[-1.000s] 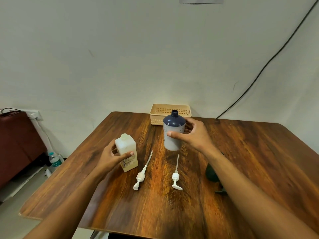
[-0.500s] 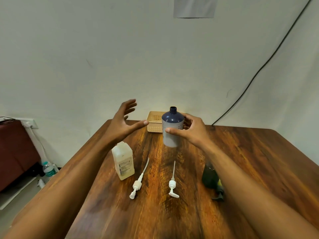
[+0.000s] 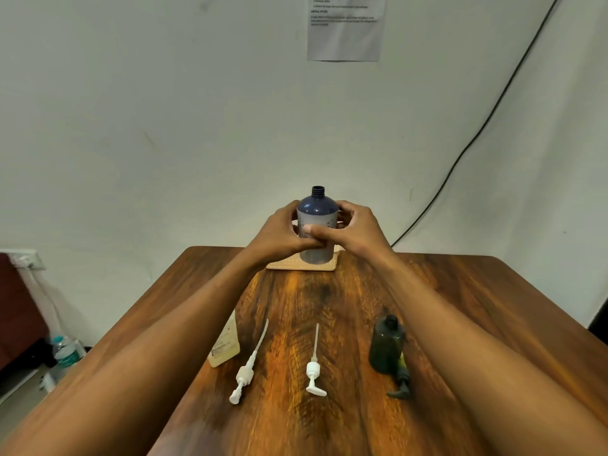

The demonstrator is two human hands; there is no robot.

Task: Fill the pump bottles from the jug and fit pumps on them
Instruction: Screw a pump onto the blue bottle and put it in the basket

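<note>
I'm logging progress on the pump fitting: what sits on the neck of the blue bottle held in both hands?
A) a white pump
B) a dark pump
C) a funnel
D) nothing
D: the blue bottle, gripped by the left hand and the right hand, shows a bare threaded neck; the longer white pump and the shorter white pump lie on the table.

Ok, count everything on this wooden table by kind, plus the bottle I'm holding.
Bottles: 2, navy-topped grey plastic bottle, dark green round bottle
Pumps: 3, two white plastic pumps, dark pump
Jugs: 1, pale translucent jug
Baskets: 1, beige basket
Total: 7
</note>
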